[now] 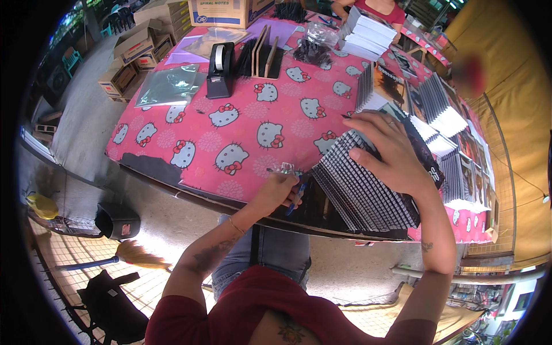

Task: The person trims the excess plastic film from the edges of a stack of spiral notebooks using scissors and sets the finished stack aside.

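Note:
A stack of spiral notebooks (pixel 365 184) with dark covers lies fanned at the table's near edge, its rows of black binding coils facing up and left. Over its far end is my right hand (pixel 394 146), fingers spread and curved, thumb apart from them. A small dark tip shows by its fingertips; what it belongs to is unclear. Just left of the stack, my left hand (pixel 279 190) is closed around a slim blue tool (pixel 296 198), whose kind is partly hidden by the fingers. Clear plastic (pixel 284 168) shows at the top of that hand.
More spiral notebooks (pixel 451 121) stand in piles along the right side. A black tape dispenser (pixel 220 72), a wooden-slatted holder (pixel 264 57) and clear plastic sheets (pixel 167 86) sit farther off. Across the table, a person in red is beside a white paper stack (pixel 368 34).

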`<state>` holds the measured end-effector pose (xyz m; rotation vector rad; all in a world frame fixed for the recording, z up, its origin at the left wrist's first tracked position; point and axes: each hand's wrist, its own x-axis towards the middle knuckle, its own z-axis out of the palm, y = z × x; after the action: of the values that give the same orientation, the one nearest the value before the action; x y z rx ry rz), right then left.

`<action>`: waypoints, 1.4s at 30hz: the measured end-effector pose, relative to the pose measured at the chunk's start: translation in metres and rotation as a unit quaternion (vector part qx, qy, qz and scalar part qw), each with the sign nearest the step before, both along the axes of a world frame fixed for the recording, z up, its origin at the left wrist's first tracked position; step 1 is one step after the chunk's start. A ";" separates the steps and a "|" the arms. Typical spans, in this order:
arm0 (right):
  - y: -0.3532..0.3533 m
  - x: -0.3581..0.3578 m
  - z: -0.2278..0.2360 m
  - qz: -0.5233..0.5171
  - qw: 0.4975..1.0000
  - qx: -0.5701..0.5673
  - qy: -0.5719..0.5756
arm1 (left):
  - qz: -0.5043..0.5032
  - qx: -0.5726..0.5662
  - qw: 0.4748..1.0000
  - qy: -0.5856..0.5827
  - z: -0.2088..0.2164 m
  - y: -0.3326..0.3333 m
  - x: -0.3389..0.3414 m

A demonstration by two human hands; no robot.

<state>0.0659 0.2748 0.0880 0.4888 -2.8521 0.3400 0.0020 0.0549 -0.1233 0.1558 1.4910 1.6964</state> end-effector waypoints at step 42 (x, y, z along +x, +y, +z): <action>0.003 0.001 -0.005 0.007 1.000 0.002 0.021 | -0.176 -0.173 0.932 0.267 0.002 0.009 -0.024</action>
<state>0.0667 0.2783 0.0830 0.5102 -2.8099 0.3215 -0.0220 0.0635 -0.1217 0.6953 1.9919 1.1238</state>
